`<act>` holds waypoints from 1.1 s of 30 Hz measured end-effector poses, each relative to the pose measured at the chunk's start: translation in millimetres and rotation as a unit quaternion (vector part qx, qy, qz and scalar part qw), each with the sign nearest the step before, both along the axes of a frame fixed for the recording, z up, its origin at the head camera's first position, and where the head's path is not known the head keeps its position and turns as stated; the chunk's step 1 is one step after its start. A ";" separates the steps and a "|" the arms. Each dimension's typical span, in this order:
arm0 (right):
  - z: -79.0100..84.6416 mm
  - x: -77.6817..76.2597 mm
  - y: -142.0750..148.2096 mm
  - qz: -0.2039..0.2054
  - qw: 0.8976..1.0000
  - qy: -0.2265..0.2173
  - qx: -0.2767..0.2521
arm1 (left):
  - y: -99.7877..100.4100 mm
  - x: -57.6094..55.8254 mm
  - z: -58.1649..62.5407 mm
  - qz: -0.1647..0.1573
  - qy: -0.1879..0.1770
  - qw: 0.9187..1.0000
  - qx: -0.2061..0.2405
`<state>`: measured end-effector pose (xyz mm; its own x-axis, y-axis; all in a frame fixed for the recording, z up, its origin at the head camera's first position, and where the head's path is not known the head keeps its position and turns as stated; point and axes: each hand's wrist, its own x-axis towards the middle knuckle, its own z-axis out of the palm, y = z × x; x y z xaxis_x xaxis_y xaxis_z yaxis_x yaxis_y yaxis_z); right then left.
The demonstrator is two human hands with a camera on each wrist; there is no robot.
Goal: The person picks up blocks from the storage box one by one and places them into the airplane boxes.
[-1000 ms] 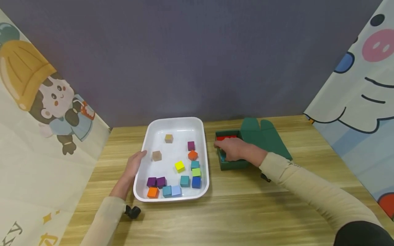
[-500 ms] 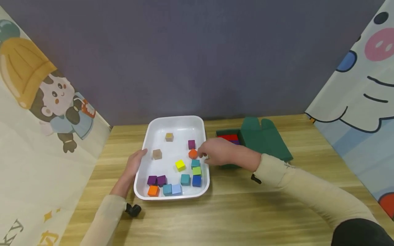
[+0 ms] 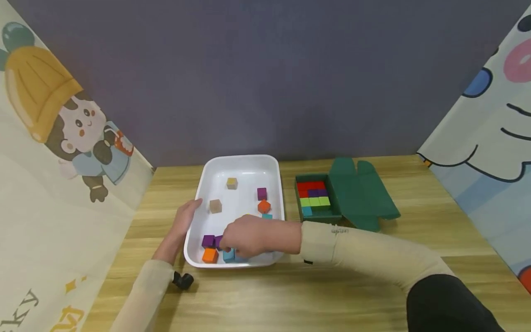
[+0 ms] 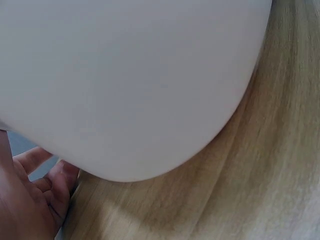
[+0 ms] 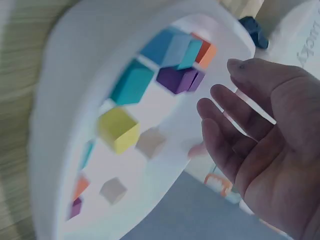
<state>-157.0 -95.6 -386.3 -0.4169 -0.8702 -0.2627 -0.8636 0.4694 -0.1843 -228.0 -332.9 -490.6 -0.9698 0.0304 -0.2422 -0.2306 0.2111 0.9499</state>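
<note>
And there's the dark grey backdrop [image 3: 265, 83], filling the whole back of the scene, with the wood-grain counter [image 3: 332, 290] spread out below it! A printed left sheet [image 3: 50, 221] and a printed right sheet [image 3: 493, 203] slant in at either side.

On the counter sits the big one, the white tray [image 3: 244, 203], and just to its right the green box [image 3: 327, 219], lid flung back onto the wood.

Now the hands! The left grip [image 3: 185, 219] has the tray by its left side, thumb over the rim, fingers outside the wall. The right grip [image 3: 246, 236] is over the near half of the tray, and the right wrist view settles it: released, fingers loosely bent, palm bare, right beside the cubes!

Down to the small stuff. Near the tray's front-left corner it's an orange cube [image 3: 209, 255] with a purple cube [image 3: 208, 241] behind it, and a blue cube [image 3: 229, 256] tucked partly under the right grip. A yellow cube [image 5: 119, 129] shows from the right wrist, mid-tray. Farther back, a pair of wooden cubes [image 3: 215, 206] sit apart from each other, and a red-orange cube [image 3: 263, 206] keeps to the right side. Inside the box, look at those tidy rows: red cubes [image 3: 304, 186] at the back, two purple ones beside the second row's red, three lime cubes [image 3: 314, 202] ahead of them, one light blue cube [image 3: 306, 211] in front
</note>
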 end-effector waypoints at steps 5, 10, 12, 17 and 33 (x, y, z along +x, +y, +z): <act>-5.9 7.2 -22.2 0.023 0.999 -0.004 0.021 | 5.8 0.3 -1.1 0.001 0.004 1.000 0.006; -14.7 7.1 -32.0 0.011 0.999 -0.001 0.050 | 11.0 1.5 -2.4 0.008 0.005 1.000 0.014; -17.0 5.3 -33.9 0.008 0.998 0.005 0.059 | 11.4 1.3 -1.7 0.015 0.010 1.000 0.012; -21.6 2.3 -37.6 0.004 0.997 0.013 0.078 | 8.6 1.4 3.4 0.018 0.007 1.000 0.007; -22.0 -4.1 -29.1 -0.016 0.999 -0.009 0.027 | 4.7 6.2 16.6 0.008 -0.010 1.000 0.018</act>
<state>-161.0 -124.6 -408.3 -0.4399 -0.8403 -0.3168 -0.8444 0.5071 -0.1727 -221.8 -328.2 -474.0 -0.9650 0.0243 -0.2612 -0.2533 0.1722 0.9519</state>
